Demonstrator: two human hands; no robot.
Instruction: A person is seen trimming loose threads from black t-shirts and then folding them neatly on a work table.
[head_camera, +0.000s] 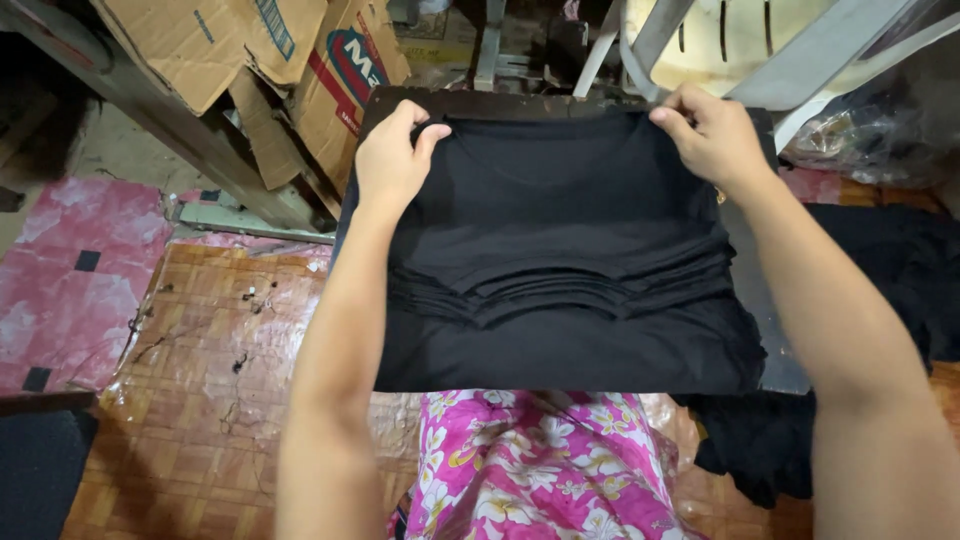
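While you look down from the head view, both your hands work the far edge of a dark stack.
Left hand: your left hand (392, 160) pinches the top black garment (560, 215) at its far left corner.
Right hand: your right hand (712, 135) grips the far right corner, fingers closed on cloth.
Garment: lies flat atop the stack of folded black garments (570, 330) on a dark board (385, 100).
Around: cardboard boxes (250, 60) far left, floral pink fabric (540, 470) near you.
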